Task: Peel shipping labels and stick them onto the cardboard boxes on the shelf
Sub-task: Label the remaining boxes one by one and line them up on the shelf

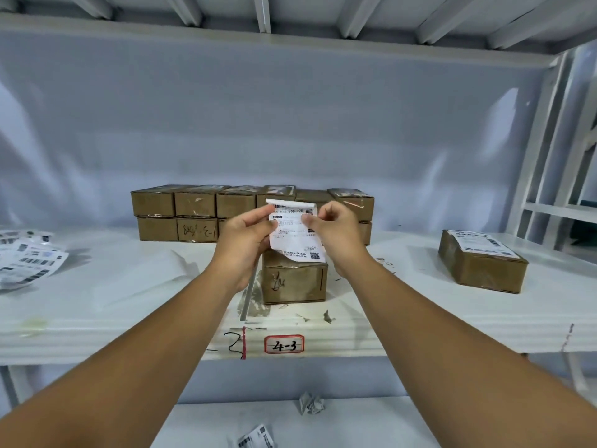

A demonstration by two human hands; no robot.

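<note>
I hold a white shipping label (295,236) upright in front of me, its top edge curled over. My left hand (245,240) pinches its left edge and my right hand (336,234) pinches its upper right corner. Just below the label a small cardboard box (294,282) with black scribbles stands alone on the white shelf (129,302). Behind my hands, two rows of cardboard boxes (193,208) are stacked at the back. At the right, one box (481,263) carries a label on its top.
A pile of loose label sheets (29,257) lies at the shelf's left end. The front edge bears a red-framed tag "4-3" (284,344). Crumpled backing paper (311,404) and a label scrap (256,439) lie on the lower shelf. Metal uprights (549,156) stand at the right.
</note>
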